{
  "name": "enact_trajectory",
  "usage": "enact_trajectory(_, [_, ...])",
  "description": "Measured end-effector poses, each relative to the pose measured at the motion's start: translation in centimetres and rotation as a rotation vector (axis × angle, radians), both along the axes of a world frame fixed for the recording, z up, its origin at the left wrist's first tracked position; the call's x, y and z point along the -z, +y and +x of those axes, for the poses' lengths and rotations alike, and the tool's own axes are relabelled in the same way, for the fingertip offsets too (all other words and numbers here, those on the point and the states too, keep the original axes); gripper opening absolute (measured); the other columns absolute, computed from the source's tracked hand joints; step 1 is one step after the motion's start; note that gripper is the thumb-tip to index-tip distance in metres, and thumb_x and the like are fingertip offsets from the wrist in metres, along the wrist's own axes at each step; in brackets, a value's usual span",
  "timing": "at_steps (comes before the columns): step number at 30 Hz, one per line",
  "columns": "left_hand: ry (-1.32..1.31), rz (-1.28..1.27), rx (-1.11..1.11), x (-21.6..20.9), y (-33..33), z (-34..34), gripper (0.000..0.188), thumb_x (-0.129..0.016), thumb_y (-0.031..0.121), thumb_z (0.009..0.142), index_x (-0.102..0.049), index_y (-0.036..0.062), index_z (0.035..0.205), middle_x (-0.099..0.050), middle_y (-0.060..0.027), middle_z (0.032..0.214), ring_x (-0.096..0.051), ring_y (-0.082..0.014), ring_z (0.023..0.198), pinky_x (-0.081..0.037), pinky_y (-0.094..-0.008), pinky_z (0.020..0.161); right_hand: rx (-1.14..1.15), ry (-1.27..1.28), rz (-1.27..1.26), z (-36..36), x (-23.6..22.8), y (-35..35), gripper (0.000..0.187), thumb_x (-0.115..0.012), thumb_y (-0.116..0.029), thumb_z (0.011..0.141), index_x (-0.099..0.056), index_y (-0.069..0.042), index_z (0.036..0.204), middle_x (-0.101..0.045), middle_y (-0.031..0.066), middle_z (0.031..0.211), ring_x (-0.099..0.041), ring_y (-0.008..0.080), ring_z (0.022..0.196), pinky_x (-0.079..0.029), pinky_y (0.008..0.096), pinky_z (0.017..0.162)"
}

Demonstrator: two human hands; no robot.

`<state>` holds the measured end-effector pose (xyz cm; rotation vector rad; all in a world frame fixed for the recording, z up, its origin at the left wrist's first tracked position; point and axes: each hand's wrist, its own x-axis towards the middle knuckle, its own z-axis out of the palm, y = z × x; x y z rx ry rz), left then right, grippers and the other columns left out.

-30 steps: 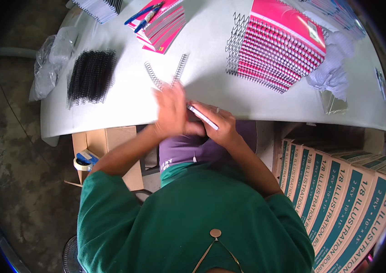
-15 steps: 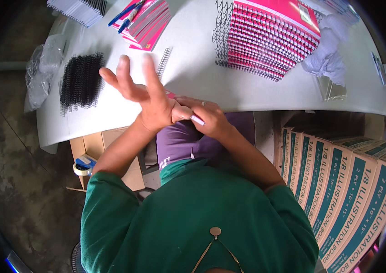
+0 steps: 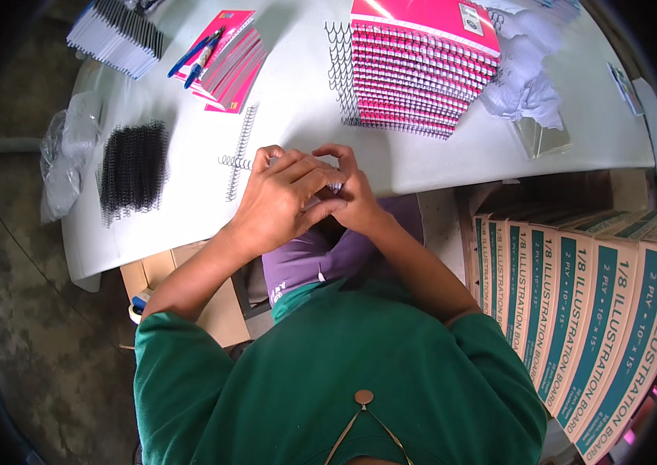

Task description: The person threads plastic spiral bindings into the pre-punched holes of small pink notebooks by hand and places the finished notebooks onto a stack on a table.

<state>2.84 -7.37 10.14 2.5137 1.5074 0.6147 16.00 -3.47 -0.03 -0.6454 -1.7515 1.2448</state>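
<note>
My left hand [image 3: 286, 190] and my right hand [image 3: 351, 190] meet just off the table's near edge, above my lap. Both have curled fingers closed around a small thing. Only a whitish, striped bit [image 3: 335, 187] shows between them, so its kind is hidden. Just left of my left hand, a loose wire spiral coil [image 3: 244, 139] lies lengthwise on the table, with a second short coil [image 3: 229, 161] crossing it. Farther off sits a stack of pink spiral notebooks [image 3: 421, 77], with wire coils sticking out at its left side.
On the white table [image 3: 189, 182] are a pile of black coils [image 3: 133, 167], pink-covered books [image 3: 235, 74] with pens [image 3: 203, 62] on top, white notebooks [image 3: 115, 39], and crumpled plastic [image 3: 526, 85]. Clear plastic bags [image 3: 72, 155] hang at the left edge. Cardboard boxes [image 3: 576, 310] stand at right.
My left hand's spread fingers have curled in and come together with my right hand. A second coil now shows crossing the first. The view has shifted, moving the tabletop things leftward.
</note>
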Motion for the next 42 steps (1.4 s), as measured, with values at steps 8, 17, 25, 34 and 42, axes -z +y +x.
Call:
enact_trajectory(8, [0.232,0.126,0.041,-2.6,0.9,0.5,0.021,-0.067,0.008,0.069,-0.061,0.0088,0.089,-0.064,-0.0015,0.088,-0.060,-0.0168,0.084,-0.036,-0.0373,0.090,0.002,0.009,-0.011,0.1,-1.5,0.2,0.047,-0.056,0.003,0.078,-0.032,-0.003,0.118,-0.059,0.0195,0.096,-0.062,0.0351,0.087,-0.049,0.0382,0.071])
enact_trajectory(17, [0.077,0.375,-0.008,-7.2,2.8,3.1,0.020,-0.070,0.018,0.064,-0.062,0.0129,0.082,-0.057,0.0005,0.071,-0.057,-0.0196,0.073,-0.039,-0.0352,0.076,0.048,-0.049,-0.022,3.7,-10.0,1.6,0.049,-0.051,0.008,0.079,-0.030,0.001,0.122,-0.050,0.0175,0.114,-0.057,0.0245,0.097,-0.048,0.0342,0.079])
enact_trajectory(25, [0.007,0.682,-0.021,-16.5,7.7,3.8,0.032,-0.077,0.019,0.062,-0.064,0.0064,0.088,-0.065,-0.0048,0.088,-0.059,-0.0246,0.086,-0.040,-0.0336,0.079,0.143,0.307,0.683,9.8,-19.1,8.7,0.035,-0.060,0.006,0.075,-0.049,0.000,0.108,-0.058,0.0155,0.106,-0.054,0.0260,0.108,-0.041,0.0369,0.093])
enact_trajectory(34, [-0.843,0.563,-0.263,-3.9,13.6,3.7,0.025,-0.069,0.022,0.079,-0.064,0.0013,0.091,-0.063,-0.0119,0.097,-0.059,-0.0217,0.091,-0.047,-0.0305,0.077,0.123,0.336,0.267,11.8,-11.3,14.4,0.047,-0.043,-0.026,0.088,-0.045,0.003,0.126,-0.039,0.0185,0.136,-0.030,0.0276,0.130,-0.018,0.0362,0.108])
enact_trajectory(42, [-1.360,0.531,-0.449,-2.4,14.5,6.9,0.035,-0.063,0.022,0.087,-0.048,0.0057,0.059,-0.049,0.0023,0.056,-0.037,-0.0034,0.051,-0.032,-0.0187,0.050,0.852,0.361,0.440,6.3,-9.9,11.4,0.023,-0.043,-0.009,0.094,-0.054,0.006,0.108,-0.053,0.0205,0.122,-0.052,0.0233,0.111,-0.039,0.0317,0.094])
